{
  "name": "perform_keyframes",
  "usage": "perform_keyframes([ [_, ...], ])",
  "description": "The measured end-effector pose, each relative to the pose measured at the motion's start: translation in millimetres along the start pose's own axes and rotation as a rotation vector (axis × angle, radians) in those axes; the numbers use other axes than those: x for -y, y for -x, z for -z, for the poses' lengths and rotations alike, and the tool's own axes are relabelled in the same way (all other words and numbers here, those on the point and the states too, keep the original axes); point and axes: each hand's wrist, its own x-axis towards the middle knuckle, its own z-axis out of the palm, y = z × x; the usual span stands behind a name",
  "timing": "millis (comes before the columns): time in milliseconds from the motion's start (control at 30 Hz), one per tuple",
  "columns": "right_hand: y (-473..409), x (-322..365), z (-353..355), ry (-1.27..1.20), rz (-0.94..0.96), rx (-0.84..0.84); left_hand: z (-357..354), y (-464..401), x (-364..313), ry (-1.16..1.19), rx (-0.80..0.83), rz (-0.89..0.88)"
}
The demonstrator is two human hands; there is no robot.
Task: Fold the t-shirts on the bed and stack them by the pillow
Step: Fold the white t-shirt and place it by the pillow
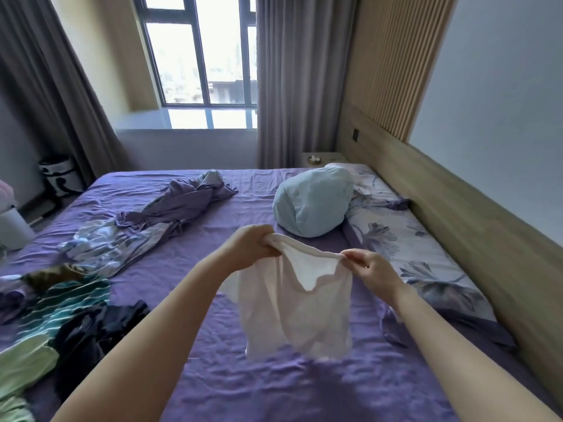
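Head view | left hand point(249, 248) closed on white t-shirt point(292, 306) top edge | right hand point(370, 268) pinching other side | shirt hanging over purple bed point(274, 385), near blue pillow point(312, 201)

Bright window point(201, 53) between grey curtains point(292, 77), slatted wooden headboard wall point(393, 62) alongside.

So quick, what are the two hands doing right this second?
Left hand: closed, pinching the top edge of the white t-shirt, held up over the bed.
Right hand: closed, pinching the same t-shirt's other top corner.
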Motion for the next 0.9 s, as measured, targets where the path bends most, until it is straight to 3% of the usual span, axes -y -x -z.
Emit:
perform_keyframes([
  [100, 12, 13, -11, -0.066, -0.04, -0.092, 8, 4, -18, 0.09, -0.11, -0.048],
  [267, 25, 72, -19, -0.252, 0.039, -0.01, 26, 11, -56, 0.012, -0.109, -0.086],
  [533, 41, 102, -36, -0.013, 0.286, 0.071, 76, 29, -99, -0.219, -0.235, -0.085],
  [667, 54, 95, -25, 0.036, 0.319, 0.119, 100, 36, -102, -0.321, -0.192, -0.078],
  [900, 54, 116, 15, 0.047, 0.432, 0.023, 83, 55, -86, -0.347, -0.136, -0.05],
])
